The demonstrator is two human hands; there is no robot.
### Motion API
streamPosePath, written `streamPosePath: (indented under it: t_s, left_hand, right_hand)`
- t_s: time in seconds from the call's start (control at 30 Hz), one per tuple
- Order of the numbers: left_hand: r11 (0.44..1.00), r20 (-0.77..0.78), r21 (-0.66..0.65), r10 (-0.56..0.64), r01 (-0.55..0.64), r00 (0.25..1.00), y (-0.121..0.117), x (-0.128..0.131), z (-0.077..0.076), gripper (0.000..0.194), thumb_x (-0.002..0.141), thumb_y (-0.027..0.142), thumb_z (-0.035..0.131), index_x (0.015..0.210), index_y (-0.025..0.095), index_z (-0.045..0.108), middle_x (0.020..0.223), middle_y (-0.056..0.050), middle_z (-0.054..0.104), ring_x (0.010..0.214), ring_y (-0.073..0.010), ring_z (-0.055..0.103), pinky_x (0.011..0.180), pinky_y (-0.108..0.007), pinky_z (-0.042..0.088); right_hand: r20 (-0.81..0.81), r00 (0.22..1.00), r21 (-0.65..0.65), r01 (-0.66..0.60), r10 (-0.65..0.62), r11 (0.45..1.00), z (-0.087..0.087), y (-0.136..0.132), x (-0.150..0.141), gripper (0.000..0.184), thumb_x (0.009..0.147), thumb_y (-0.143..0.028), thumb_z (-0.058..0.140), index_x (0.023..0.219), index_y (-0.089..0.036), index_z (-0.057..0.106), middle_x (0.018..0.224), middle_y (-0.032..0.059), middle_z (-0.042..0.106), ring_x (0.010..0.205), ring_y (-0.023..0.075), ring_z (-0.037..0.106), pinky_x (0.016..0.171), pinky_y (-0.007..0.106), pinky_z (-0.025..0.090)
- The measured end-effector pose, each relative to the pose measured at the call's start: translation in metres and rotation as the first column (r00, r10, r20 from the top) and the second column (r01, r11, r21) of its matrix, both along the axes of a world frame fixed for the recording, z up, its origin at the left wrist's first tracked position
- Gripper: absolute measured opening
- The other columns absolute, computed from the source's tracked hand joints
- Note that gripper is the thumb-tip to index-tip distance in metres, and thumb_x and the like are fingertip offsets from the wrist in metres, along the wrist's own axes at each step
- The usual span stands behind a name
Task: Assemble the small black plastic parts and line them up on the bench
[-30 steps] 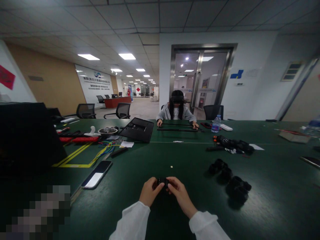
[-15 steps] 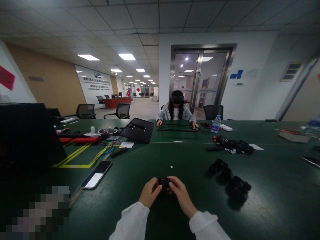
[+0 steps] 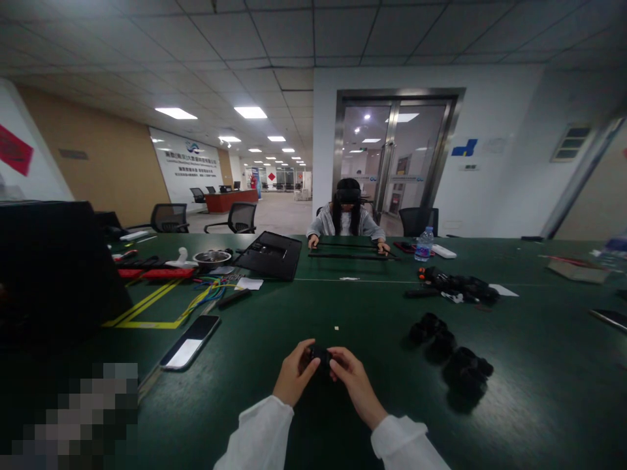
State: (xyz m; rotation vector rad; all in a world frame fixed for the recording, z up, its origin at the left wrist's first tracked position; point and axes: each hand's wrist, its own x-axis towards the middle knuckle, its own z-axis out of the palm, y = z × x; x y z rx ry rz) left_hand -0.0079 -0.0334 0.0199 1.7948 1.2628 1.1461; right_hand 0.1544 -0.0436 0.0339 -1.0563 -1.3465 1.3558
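Note:
Both of my hands meet over the near edge of a dark green table [image 3: 274, 326]. My left hand [image 3: 294, 373] and my right hand [image 3: 351, 377] pinch a small black part [image 3: 320, 356] between their fingertips, each with fingers curled round one end. White sleeves cover both wrists. The part is too small and dark to name. To the right of my hands lie two heaps of similar small black parts [image 3: 453, 356] on the table.
A phone [image 3: 190, 341] lies to the left beside yellow tape lines [image 3: 147, 312]. Cables, tools and a black tray [image 3: 271, 253] sit further back. A person [image 3: 347, 219] sits across the table with a long black frame. A water bottle [image 3: 423, 244] and black tools [image 3: 458, 285] stand at right.
My hands stay together on the small black part, with the fingers shifting slightly round it. Nothing else on the table has moved.

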Motion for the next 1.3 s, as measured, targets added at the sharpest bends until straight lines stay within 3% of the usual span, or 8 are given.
streamPosePath:
  t_s: [0.2, 0.37, 0.5, 0.63, 0.73, 0.97, 1.1, 1.3]
  left_hand:
    - [1.0, -0.033, -0.005, -0.011, 0.011, 0.999, 0.004, -0.003, -0.006, 0.031, 0.078, 0.039, 0.044, 0.1, 0.019, 0.054, 0.082, -0.003, 0.061, 0.069, -0.0158, 0.056, 0.06, -0.026, 0.045]
    - [1.0, -0.048, -0.02, -0.012, 0.011, 0.999, 0.003, -0.004, -0.006, 0.042, 0.076, 0.039, 0.047, 0.114, 0.02, 0.046, 0.077, -0.002, 0.059, 0.059, -0.0133, 0.053, 0.055, -0.024, 0.043]
    - [0.998, -0.07, 0.033, -0.051, 0.053, 0.996, 0.004, -0.002, -0.007, 0.043, 0.072, 0.035, 0.054, 0.112, 0.021, 0.049, 0.081, -0.002, 0.06, 0.062, -0.0126, 0.052, 0.057, -0.023, 0.042]
    - [0.995, -0.053, -0.022, -0.094, 0.093, 0.994, 0.006, -0.002, -0.014, 0.053, 0.07, 0.029, 0.057, 0.12, 0.02, 0.042, 0.074, -0.001, 0.059, 0.06, -0.0124, 0.053, 0.055, -0.022, 0.042]
    - [0.995, -0.056, -0.041, -0.088, 0.086, 0.994, 0.007, -0.002, -0.017, 0.049, 0.072, 0.03, 0.054, 0.119, 0.019, 0.042, 0.073, -0.001, 0.06, 0.06, -0.013, 0.054, 0.056, -0.024, 0.042]
    - [0.999, -0.124, -0.026, -0.025, 0.022, 0.992, 0.005, -0.002, -0.01, 0.032, 0.075, 0.043, 0.048, 0.088, 0.016, 0.058, 0.068, -0.001, 0.059, 0.056, -0.0129, 0.053, 0.052, -0.022, 0.04]
    - [0.998, -0.172, 0.016, 0.065, -0.063, 0.983, 0.006, -0.003, -0.011, 0.035, 0.077, 0.046, 0.043, 0.063, 0.015, 0.055, 0.057, 0.002, 0.052, 0.052, -0.012, 0.05, 0.049, -0.021, 0.037]
    - [0.992, -0.234, 0.069, 0.12, -0.107, 0.965, 0.008, -0.003, -0.011, 0.043, 0.08, 0.045, 0.037, 0.05, 0.016, 0.05, 0.056, 0.001, 0.047, 0.051, -0.0114, 0.048, 0.052, -0.021, 0.036]
  right_hand:
    - [0.035, 0.999, 0.002, -0.001, 0.001, 1.0, 0.0, 0.001, -0.001, 0.026, 0.068, -0.036, 0.055, 0.09, -0.022, 0.056, 0.086, 0.0023, 0.056, 0.075, 0.018, 0.054, 0.066, 0.032, 0.044]
    - [0.02, 0.999, -0.031, 0.026, -0.026, 0.999, 0.002, 0.001, -0.002, 0.027, 0.067, -0.035, 0.056, 0.09, -0.021, 0.056, 0.089, 0.003, 0.056, 0.073, 0.0177, 0.055, 0.065, 0.032, 0.045]
    - [-0.027, 0.998, 0.004, 0.056, -0.056, 0.998, -0.005, 0.005, -0.003, 0.031, 0.065, -0.039, 0.058, 0.089, -0.02, 0.056, 0.084, 0.003, 0.057, 0.067, 0.0162, 0.054, 0.06, 0.03, 0.044]
    - [-0.03, 0.996, 0.003, 0.086, -0.085, 0.996, -0.01, 0.007, -0.002, 0.031, 0.068, -0.042, 0.054, 0.09, -0.02, 0.057, 0.08, 0.0021, 0.057, 0.065, 0.0158, 0.054, 0.059, 0.03, 0.044]
    - [-0.016, 0.996, -0.012, 0.085, -0.085, 0.996, -0.009, 0.006, -0.001, 0.031, 0.07, -0.043, 0.051, 0.091, -0.021, 0.057, 0.08, 0.002, 0.056, 0.068, 0.0166, 0.054, 0.061, 0.03, 0.044]
    - [0.012, 1.0, -0.01, 0.023, -0.023, 1.0, -0.003, 0.003, 0.0, 0.03, 0.071, -0.042, 0.05, 0.091, -0.021, 0.057, 0.08, 0.0018, 0.056, 0.07, 0.0167, 0.054, 0.063, 0.031, 0.044]
    - [0.037, 0.999, -0.006, -0.027, 0.027, 1.0, 0.001, 0.001, 0.0, 0.027, 0.071, -0.04, 0.052, 0.09, -0.022, 0.057, 0.082, 0.0018, 0.056, 0.071, 0.0172, 0.054, 0.065, 0.032, 0.044]
    - [0.057, 0.997, 0.034, -0.044, 0.042, 0.998, -0.001, 0.0, -0.002, 0.025, 0.069, -0.035, 0.055, 0.09, -0.023, 0.057, 0.086, 0.002, 0.057, 0.077, 0.0189, 0.055, 0.068, 0.033, 0.044]
